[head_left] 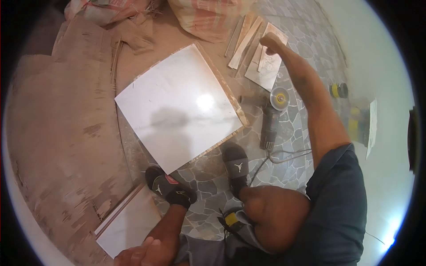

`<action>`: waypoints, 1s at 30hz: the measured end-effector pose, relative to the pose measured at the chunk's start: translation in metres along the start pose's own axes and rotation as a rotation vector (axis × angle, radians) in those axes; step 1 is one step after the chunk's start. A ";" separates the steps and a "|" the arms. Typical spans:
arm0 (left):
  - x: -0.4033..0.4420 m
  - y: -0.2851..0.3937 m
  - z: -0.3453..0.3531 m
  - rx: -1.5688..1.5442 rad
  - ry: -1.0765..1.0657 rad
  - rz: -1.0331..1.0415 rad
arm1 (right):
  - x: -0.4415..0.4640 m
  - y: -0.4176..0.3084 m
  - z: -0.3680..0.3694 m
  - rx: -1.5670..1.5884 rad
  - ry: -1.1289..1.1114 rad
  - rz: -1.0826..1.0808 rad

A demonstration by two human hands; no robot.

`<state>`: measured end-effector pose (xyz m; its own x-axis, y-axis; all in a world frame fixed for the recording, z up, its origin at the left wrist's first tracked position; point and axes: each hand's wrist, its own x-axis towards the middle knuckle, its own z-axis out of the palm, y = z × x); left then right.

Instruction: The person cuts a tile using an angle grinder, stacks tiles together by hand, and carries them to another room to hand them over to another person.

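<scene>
My right hand (271,44) reaches out at the upper right, over several narrow tile strips (245,42) and a wider offcut (265,75). Its fingers are curled; a thin strip runs up to them, but whether they grip it is hidden. At the bottom edge, my left hand (138,255) hangs beside my lower leg with its fingers loosely extended, holding nothing visible. A large white square tile (177,106) lies on brown board in front of my feet. To its right, an angle grinder (270,119) rests on the floor with its disc facing up.
Brown cardboard-like sheets (66,128) cover the left side. More white tile (128,226) lies at lower left. Sacks (213,20) stand at the far side. The grinder's cable (288,158) runs past my foot. A black and yellow roll (338,90) sits by the wall (390,84).
</scene>
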<state>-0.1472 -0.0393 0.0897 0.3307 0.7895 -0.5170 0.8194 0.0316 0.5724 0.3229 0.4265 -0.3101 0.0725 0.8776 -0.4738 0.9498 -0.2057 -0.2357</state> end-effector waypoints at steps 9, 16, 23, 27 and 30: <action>0.025 -0.013 -0.007 0.056 -0.048 -0.118 | -0.026 0.091 -0.023 0.438 -0.228 0.356; 0.055 -0.018 -0.020 0.039 -0.156 -0.199 | -0.021 0.094 0.003 0.532 -0.258 0.352; 0.070 -0.024 -0.029 0.015 -0.197 -0.260 | -0.014 0.114 0.024 0.635 -0.213 0.245; 0.075 -0.026 -0.031 0.007 -0.217 -0.283 | 0.009 0.122 0.043 0.703 -0.127 0.316; 0.076 -0.026 -0.033 0.009 -0.226 -0.313 | 0.026 0.113 0.050 0.776 -0.105 0.344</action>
<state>-0.1591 0.0403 0.0565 0.1584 0.5876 -0.7935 0.9007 0.2433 0.3599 0.4168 0.4047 -0.3917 0.2536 0.6755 -0.6924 0.3999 -0.7249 -0.5609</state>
